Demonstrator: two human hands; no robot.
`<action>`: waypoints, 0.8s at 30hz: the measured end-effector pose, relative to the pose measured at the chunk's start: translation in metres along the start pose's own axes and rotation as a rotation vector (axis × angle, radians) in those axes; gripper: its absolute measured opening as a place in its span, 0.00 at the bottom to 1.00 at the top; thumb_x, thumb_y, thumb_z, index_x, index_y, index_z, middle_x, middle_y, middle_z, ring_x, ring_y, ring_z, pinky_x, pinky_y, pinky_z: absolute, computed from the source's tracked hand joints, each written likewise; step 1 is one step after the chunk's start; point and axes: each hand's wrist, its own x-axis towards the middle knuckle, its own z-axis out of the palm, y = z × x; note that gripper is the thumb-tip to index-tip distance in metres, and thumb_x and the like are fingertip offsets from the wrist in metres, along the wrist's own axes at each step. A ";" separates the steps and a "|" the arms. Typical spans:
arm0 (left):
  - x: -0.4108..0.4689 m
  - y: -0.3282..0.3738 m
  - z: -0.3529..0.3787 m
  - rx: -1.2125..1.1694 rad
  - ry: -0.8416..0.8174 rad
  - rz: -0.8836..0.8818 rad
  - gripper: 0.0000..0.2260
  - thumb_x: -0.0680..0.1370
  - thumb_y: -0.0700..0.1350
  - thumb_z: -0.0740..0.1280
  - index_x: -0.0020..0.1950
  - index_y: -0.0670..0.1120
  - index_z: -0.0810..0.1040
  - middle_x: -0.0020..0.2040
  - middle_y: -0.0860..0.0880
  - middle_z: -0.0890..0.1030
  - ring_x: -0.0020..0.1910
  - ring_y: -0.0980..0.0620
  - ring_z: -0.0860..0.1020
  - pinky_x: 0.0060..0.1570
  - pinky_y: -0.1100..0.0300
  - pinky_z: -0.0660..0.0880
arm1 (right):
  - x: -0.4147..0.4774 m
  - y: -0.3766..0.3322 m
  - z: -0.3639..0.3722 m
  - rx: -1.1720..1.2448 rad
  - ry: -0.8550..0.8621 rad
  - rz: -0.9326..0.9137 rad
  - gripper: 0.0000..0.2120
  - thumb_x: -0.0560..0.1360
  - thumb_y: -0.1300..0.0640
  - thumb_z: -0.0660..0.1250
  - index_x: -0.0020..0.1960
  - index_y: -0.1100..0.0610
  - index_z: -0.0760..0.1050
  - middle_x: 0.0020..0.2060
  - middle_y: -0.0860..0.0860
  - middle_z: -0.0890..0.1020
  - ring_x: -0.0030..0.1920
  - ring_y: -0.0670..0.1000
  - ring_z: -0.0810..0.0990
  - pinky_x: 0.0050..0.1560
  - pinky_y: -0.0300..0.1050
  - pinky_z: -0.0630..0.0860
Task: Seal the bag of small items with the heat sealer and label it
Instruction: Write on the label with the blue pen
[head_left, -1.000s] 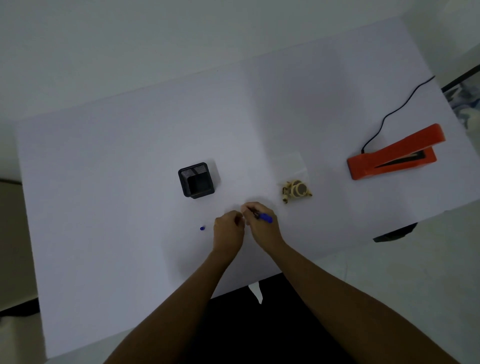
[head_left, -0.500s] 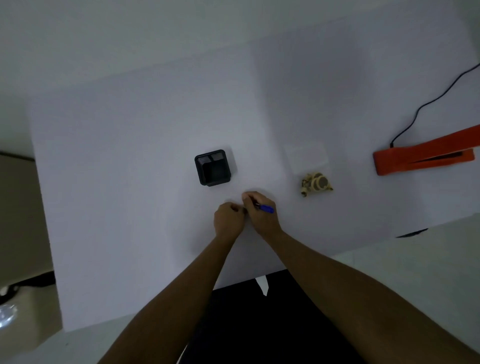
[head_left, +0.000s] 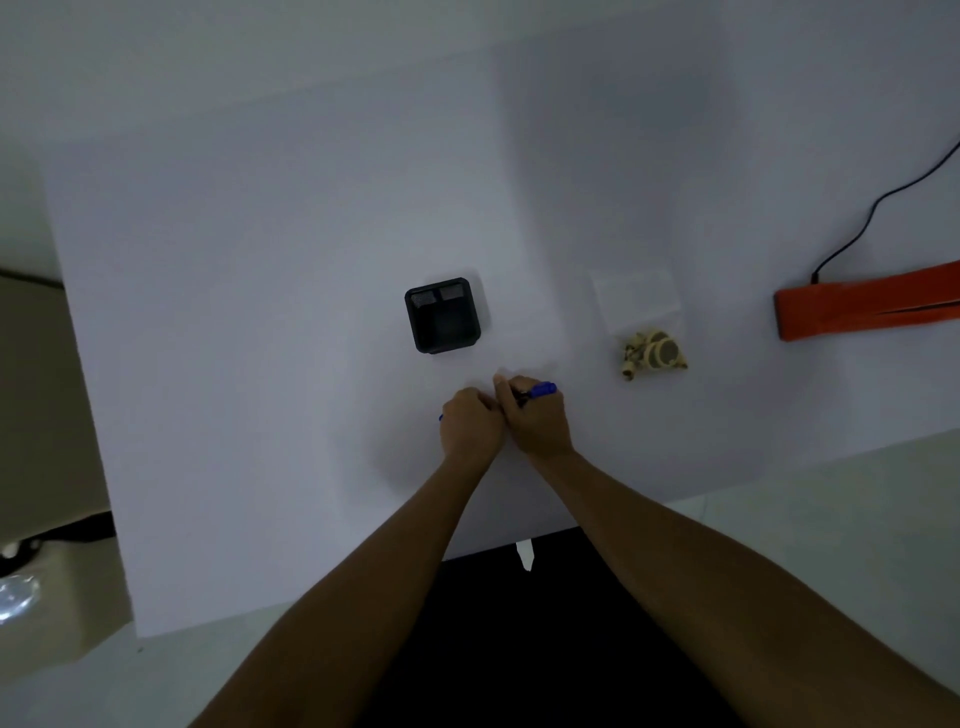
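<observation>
A clear bag (head_left: 638, 301) lies flat on the white table (head_left: 260, 312), with small beige items (head_left: 653, 354) bunched at its near end. The orange heat sealer (head_left: 862, 306) lies at the far right, partly cut off by the frame edge. My right hand (head_left: 535, 415) grips a blue pen (head_left: 540, 389) with its tip down on the table. My left hand (head_left: 470, 428) rests against it with fingers curled. A pale label edge is faintly visible at the fingertips. A blue speck (head_left: 440, 417), perhaps the pen cap, shows at the left hand's outer edge.
A black square pen holder (head_left: 443, 315) stands just beyond my hands. The sealer's black cord (head_left: 878, 205) runs off to the upper right. The table's near edge is close below my forearms, with dark floor under it.
The view has shifted so the sealer sits further right and is partly cut off. My hands stay together at the same spot with the pen. The blue speck now touches the left hand.
</observation>
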 end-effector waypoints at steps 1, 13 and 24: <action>0.000 0.000 0.000 0.002 -0.004 0.002 0.14 0.79 0.43 0.64 0.34 0.45 0.77 0.32 0.49 0.78 0.30 0.53 0.76 0.31 0.63 0.72 | 0.001 0.000 0.001 -0.012 -0.001 0.001 0.20 0.80 0.57 0.64 0.30 0.60 0.72 0.24 0.52 0.75 0.26 0.51 0.74 0.29 0.46 0.73; 0.009 -0.001 -0.002 0.019 -0.080 -0.026 0.12 0.78 0.41 0.64 0.37 0.40 0.81 0.31 0.48 0.77 0.31 0.51 0.77 0.29 0.63 0.72 | 0.003 0.006 0.005 -0.065 0.030 0.006 0.18 0.80 0.57 0.64 0.32 0.61 0.72 0.26 0.55 0.76 0.27 0.54 0.75 0.31 0.46 0.73; 0.015 0.002 -0.005 0.081 -0.125 -0.031 0.14 0.79 0.42 0.63 0.32 0.43 0.76 0.29 0.49 0.75 0.30 0.50 0.75 0.33 0.59 0.72 | 0.003 0.006 0.004 -0.102 0.023 -0.038 0.17 0.80 0.59 0.64 0.33 0.60 0.73 0.28 0.54 0.77 0.29 0.52 0.75 0.34 0.45 0.73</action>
